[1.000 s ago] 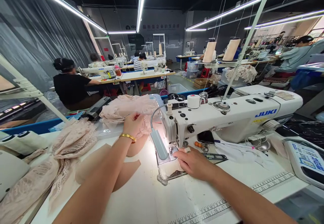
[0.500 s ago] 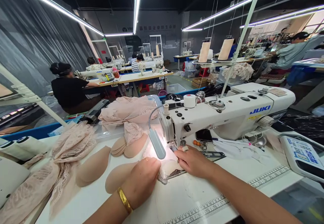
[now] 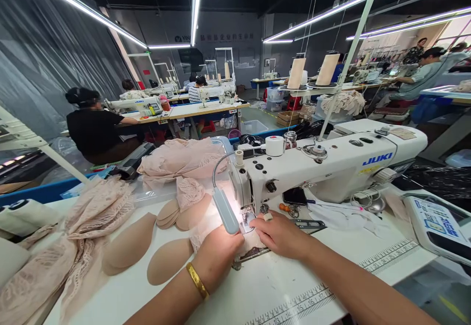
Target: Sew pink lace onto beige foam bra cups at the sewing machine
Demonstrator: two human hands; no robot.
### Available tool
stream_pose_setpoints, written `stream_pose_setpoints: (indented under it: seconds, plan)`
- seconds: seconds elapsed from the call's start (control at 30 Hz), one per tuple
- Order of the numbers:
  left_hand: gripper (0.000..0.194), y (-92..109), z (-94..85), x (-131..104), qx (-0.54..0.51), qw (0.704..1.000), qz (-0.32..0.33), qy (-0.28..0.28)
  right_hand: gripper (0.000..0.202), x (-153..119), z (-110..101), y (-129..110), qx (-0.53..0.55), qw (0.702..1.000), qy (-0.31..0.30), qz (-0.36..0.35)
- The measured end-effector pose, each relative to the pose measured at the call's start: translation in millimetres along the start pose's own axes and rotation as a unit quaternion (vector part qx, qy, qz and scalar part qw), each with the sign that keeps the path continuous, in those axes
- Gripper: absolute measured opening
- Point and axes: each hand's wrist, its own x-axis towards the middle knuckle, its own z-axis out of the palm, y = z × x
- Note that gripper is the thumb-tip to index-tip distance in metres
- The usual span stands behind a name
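Observation:
My left hand (image 3: 221, 250), with a gold bangle at the wrist, is closed on pale pink lace fabric (image 3: 200, 229) under the lit lamp (image 3: 225, 211). Its fingertips are partly hidden. My right hand (image 3: 281, 233) has its fingers bent and pressed together on the same fabric, close by the needle area of the white sewing machine (image 3: 312, 170). A pale ring-like band shows on one of its fingers. Left of my hands lie beige teardrop-shaped cups (image 3: 169, 261), a larger stacked pair (image 3: 130, 241) and several small oval pads (image 3: 168, 213).
Pink lace is heaped in a clear tray (image 3: 152, 195) behind, and more lace (image 3: 106, 207) lies at left. A phone (image 3: 294, 195), tweezers-like metal tool (image 3: 309, 224) and control box (image 3: 437, 232) sit at right. Co-workers sit at machines farther back, one in black (image 3: 97, 129).
My left hand has moved rightward and slightly forward, nearer the needle, with lace now showing behind it. My right hand stays almost in place. The view has shifted slightly.

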Motion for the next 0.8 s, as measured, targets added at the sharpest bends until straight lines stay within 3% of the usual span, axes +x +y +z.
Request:
stream_pose_setpoints:
  seconds: [0.13, 0.23, 0.53, 0.63, 0.8]
  plan:
    - [0.023, -3, 1.5, 6, -0.131, 0.987, -0.074, 0.054, 0.021, -1, 1, 1, -0.004, 1.000, -0.002, 0.004]
    - [0.027, -4, 8.5, 11, -0.173, 0.976, -0.102, 0.083, 0.022, -2, 2, 1, -0.003, 1.000, -0.001, 0.004]
    - [0.026, -5, 20.8, 17, -0.132, 0.975, -0.105, 0.146, 0.018, -2, -1, -2, 0.010, 1.000, 0.002, 0.013]
    - [0.033, -9, 22.8, 18, -0.094, 0.980, -0.080, 0.154, 0.020, -2, -2, -3, 0.011, 1.000, -0.006, 0.016]
    - [0.022, -16, 26.0, 16, -0.022, 0.986, -0.036, 0.160, 0.023, -2, 2, -1, 0.032, 0.999, 0.013, 0.014]
